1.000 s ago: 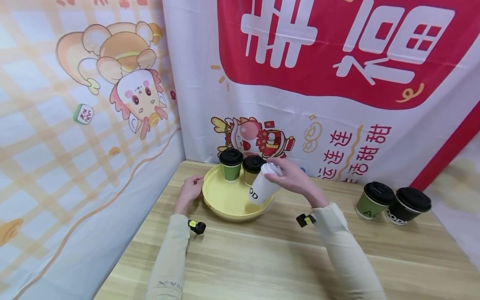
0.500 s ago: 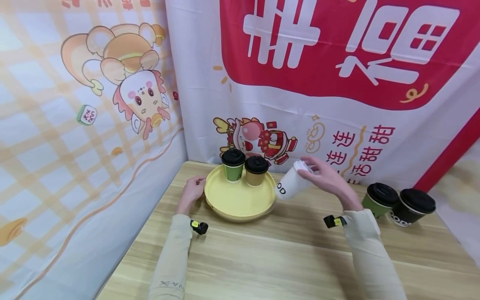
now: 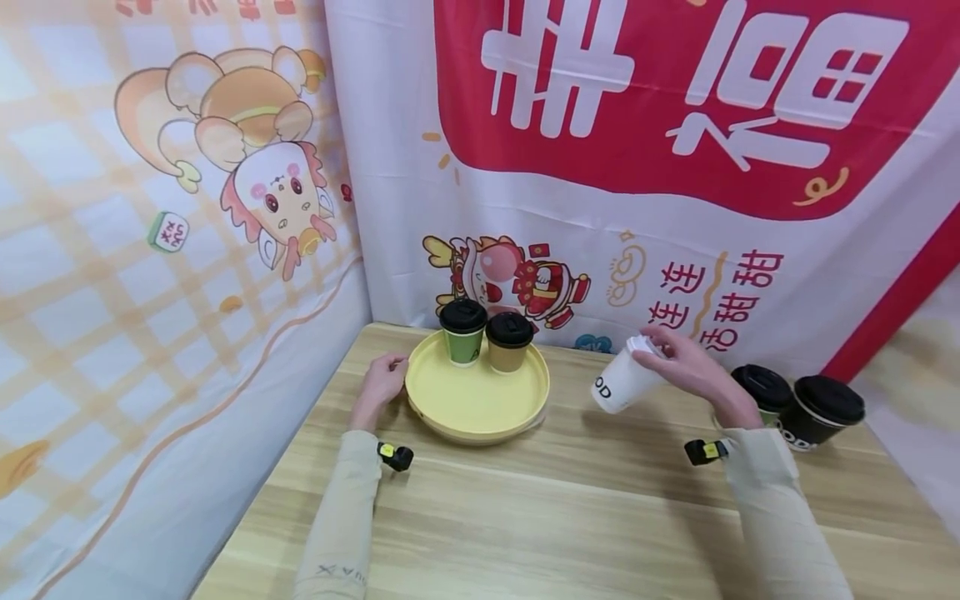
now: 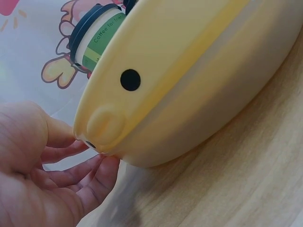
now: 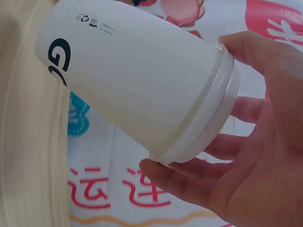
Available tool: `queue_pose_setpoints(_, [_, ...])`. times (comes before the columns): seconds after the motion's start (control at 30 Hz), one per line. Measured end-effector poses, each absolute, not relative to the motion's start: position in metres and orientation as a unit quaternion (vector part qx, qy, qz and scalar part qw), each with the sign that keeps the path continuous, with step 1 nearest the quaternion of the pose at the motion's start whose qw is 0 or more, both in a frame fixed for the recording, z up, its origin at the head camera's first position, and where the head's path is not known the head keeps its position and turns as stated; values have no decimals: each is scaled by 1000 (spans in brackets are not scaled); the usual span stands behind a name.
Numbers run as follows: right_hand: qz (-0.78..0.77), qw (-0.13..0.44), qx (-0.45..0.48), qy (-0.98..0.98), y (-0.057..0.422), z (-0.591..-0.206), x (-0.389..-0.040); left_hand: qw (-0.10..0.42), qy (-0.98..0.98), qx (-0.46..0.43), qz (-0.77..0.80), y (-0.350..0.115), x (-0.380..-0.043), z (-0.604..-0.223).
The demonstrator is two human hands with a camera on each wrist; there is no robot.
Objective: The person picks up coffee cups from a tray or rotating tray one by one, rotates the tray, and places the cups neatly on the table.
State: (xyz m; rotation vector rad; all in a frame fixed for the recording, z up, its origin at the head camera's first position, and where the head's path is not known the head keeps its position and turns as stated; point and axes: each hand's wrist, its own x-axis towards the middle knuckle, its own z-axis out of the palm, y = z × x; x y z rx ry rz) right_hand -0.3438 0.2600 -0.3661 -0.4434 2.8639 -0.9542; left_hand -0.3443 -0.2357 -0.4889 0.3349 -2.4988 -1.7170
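Observation:
My right hand [image 3: 693, 367] grips a white paper coffee cup [image 3: 624, 379] by its white lid [image 5: 208, 113], thumb on one side and fingers on the other. The cup leans, its base toward the lower left, right of the yellow round tray [image 3: 472, 408]. At the tray's left side, my left hand [image 3: 384, 379] pinches the edge, with the thumb at the rim and fingers lower, as the left wrist view shows. On the tray stand a green cup [image 3: 463, 346] and a brown cup [image 3: 507, 357], both with black lids, side by side at the back.
At the table's right stand a black cup [image 3: 813, 425] and another green cup [image 3: 761, 387], partly hidden behind my right wrist. Printed cloth [image 3: 397, 208] hangs behind and to the left of the wooden table [image 3: 517, 517].
My right hand has carried the white cup from above the tray to the right, beyond its rim. My left hand stays at the tray's edge, and the tray has not moved.

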Motion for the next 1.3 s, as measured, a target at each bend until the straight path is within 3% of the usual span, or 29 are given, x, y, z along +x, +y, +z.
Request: queue_pose_setpoints(1.3, [-136, -4, -104, 985, 315, -390, -353, 37, -835, 110, -537, -237, -343, -487])
